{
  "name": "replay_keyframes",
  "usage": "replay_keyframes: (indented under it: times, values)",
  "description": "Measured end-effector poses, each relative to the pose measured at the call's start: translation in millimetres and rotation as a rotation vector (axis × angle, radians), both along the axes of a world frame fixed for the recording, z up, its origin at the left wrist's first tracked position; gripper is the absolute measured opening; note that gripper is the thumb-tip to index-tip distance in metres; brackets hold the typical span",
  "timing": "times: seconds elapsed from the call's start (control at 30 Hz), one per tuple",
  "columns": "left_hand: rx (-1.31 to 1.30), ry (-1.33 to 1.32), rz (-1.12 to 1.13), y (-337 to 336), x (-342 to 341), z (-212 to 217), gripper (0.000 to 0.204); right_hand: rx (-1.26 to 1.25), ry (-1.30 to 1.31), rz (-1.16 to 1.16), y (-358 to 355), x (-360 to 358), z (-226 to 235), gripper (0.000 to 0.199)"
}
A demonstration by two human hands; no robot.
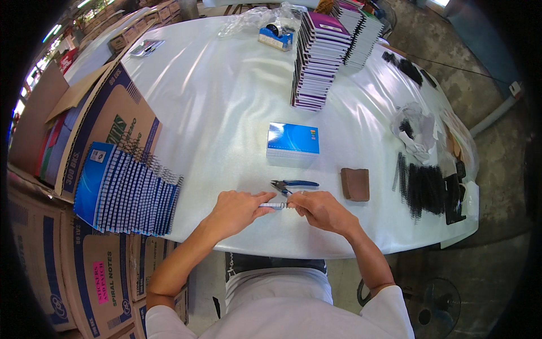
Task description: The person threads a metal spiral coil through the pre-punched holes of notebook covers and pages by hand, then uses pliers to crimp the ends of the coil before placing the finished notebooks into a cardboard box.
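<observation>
My left hand (pixel 234 212) grips a small notebook (pixel 271 205), seen nearly edge-on close to the table's front edge. At its right end my right hand (pixel 324 210) is closed, fingertips pinched together by a bit of spiral coil. Fingers hide most of that coil. Just beyond my hands lies a pair of blue-handled cutting pliers (pixel 302 183), its jaws pointing left. Farther back is a neat stack of small blue-covered notepads (pixel 292 139). Right of the pliers sits a brown block (pixel 355 185).
Blue spiral notebooks (pixel 127 189) stand in a row at left, by an open cardboard box (pixel 107 121). Tall stacks of purple notebooks (pixel 320 62) and a blue tape dispenser (pixel 275 38) are at the back. Black coils (pixel 424 189) and plastic bags (pixel 415 127) lie at right.
</observation>
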State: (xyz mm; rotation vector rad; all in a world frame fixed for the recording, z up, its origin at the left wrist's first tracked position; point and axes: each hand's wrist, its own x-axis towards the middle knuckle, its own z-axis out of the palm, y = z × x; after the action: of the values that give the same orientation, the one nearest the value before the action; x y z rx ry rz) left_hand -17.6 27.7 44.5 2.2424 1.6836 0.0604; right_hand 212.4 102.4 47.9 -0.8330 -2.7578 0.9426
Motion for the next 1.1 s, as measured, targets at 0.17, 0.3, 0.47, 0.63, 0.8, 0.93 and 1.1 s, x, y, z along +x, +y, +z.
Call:
replay_keyframes:
  times: [0.17,0.3,0.47,0.63,0.8,0.93,1.1]
  values:
    - [-0.019,-0.014,-0.050,-11,-10,2,0.045,0.278,-0.139,-0.069,49,79,4,0.047]
    - [0.030,0.005,-0.098,-7,-10,-4,0.048,0.153,-0.337,-0.208,72,127,-4,0.061]
    - [0.083,-0.017,-0.045,-8,-13,-9,0.061,-0.137,-0.042,-0.141,78,94,15,0.051]
    - [0.079,0.036,0.011,-3,-9,-9,0.077,-0.555,0.053,0.141,61,-2,7,0.056]
    - [0.276,0.008,-0.012,-5,-11,-18,0.081,-0.649,0.095,0.269,72,-11,-4,0.055]
    - [0.084,0.031,0.027,-3,-9,-12,0.084,-0.638,0.179,0.251,68,-16,-12,0.055]
    - [-0.041,0.057,0.023,1,-9,-1,0.090,-0.520,-0.040,0.234,65,-25,-12,0.063]
